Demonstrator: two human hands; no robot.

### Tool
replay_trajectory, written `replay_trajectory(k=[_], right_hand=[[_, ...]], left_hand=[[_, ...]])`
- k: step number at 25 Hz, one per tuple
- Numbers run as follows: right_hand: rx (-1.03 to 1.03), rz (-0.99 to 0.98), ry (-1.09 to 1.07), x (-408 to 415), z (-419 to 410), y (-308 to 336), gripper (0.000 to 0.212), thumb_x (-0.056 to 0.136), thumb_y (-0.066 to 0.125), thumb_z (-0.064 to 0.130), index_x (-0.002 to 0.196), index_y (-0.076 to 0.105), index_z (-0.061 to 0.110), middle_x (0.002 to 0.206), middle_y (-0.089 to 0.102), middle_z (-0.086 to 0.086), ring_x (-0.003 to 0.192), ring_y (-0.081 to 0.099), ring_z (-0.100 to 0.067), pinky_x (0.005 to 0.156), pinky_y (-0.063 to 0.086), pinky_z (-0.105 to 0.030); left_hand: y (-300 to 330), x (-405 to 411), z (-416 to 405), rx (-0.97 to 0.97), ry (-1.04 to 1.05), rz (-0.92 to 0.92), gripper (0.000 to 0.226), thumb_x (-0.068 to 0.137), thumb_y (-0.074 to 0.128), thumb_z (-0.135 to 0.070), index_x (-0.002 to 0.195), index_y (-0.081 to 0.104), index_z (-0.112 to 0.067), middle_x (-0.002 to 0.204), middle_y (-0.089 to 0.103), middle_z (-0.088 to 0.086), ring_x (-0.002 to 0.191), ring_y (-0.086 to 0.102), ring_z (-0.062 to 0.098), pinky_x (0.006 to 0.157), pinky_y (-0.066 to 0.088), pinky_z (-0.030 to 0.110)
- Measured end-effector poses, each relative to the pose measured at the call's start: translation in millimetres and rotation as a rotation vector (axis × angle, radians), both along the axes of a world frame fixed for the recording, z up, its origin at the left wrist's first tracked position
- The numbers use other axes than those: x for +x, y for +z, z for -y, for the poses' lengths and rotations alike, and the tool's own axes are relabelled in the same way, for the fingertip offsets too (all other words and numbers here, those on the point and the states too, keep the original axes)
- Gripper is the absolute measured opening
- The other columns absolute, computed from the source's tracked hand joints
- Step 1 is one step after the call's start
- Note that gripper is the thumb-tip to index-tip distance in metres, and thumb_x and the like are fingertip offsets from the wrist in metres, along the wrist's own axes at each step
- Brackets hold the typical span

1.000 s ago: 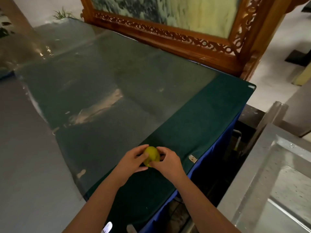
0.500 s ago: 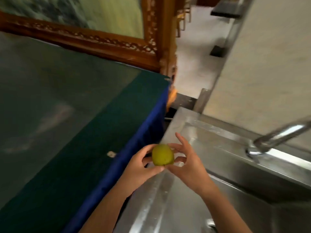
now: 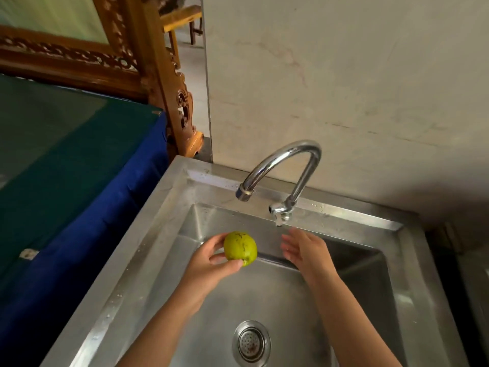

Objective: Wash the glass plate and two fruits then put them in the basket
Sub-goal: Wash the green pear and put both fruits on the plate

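A yellow-green round fruit with dark specks is held by my left hand over the steel sink, below and left of the chrome tap. My right hand is apart from the fruit, fingers spread, just under the tap's handle. No water runs from the spout. The glass plate, the other fruit and the basket are out of view.
The sink's drain strainer lies near the bottom. A table with green cloth and blue skirt stands to the left, a carved wooden frame behind it. A pale wall backs the sink.
I have turned from the green table to the sink, carrying the fruit over the basin. My right hand has let go of the fruit and moved right toward the tap handle.
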State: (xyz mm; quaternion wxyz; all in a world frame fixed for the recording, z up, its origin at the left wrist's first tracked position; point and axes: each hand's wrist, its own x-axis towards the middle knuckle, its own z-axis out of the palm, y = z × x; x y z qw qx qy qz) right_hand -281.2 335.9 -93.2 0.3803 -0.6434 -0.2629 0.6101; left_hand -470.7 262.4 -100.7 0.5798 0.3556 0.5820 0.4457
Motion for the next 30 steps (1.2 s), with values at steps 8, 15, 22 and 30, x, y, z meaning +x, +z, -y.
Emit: replay_trajectory(k=[8, 15, 22, 30], right_hand=[[-0.206, 0.042, 0.023, -10.7, -35.2, -18.0, 0.008, 0.085, 0.062, 0.019, 0.082, 0.063, 0.012, 0.068, 0.069, 0.002, 0.057, 0.058, -0.008, 0.051, 0.039, -0.021], [-0.129, -0.084, -0.029, -17.3, -56.2, 2.8, 0.012, 0.085, 0.062, 0.011, 0.073, 0.058, 0.011, 0.041, 0.066, 0.006, 0.045, 0.060, -0.003, 0.046, 0.044, -0.016], [0.018, -0.005, 0.278, -25.6, -20.8, 20.2, 0.017, 0.090, 0.054, 0.025, 0.101, 0.062, 0.015, 0.095, 0.070, -0.004, 0.075, 0.063, -0.015, 0.064, 0.048, -0.026], [0.346, 0.156, 0.447, -59.2, 13.6, 26.5, 0.043, 0.071, 0.076, 0.033, 0.110, 0.058, 0.024, 0.100, 0.069, -0.003, 0.086, 0.067, -0.017, 0.079, 0.055, -0.033]], left_hand=[[-2.8, -6.9, -4.0, -0.005, 0.042, -0.019, 0.056, 0.057, 0.074, -0.012, 0.110, 0.059, -0.021, 0.119, 0.064, 0.009, 0.098, 0.065, 0.019, 0.086, 0.054, 0.038], [3.6, 0.5, -13.8, 0.052, 0.068, -0.043, 0.054, 0.056, 0.076, -0.011, 0.104, 0.058, -0.029, 0.118, 0.064, 0.004, 0.103, 0.065, 0.017, 0.090, 0.053, 0.036], [14.3, -10.9, -17.8, 0.204, 0.103, -0.171, 0.062, 0.065, 0.077, 0.001, 0.110, 0.056, -0.035, 0.119, 0.062, -0.006, 0.105, 0.061, 0.006, 0.079, 0.052, 0.017], [26.4, -10.5, -18.4, 0.220, 0.011, -0.273, 0.067, 0.070, 0.075, -0.007, 0.128, 0.050, -0.028, 0.124, 0.058, -0.006, 0.115, 0.054, -0.001, 0.080, 0.052, 0.012]])
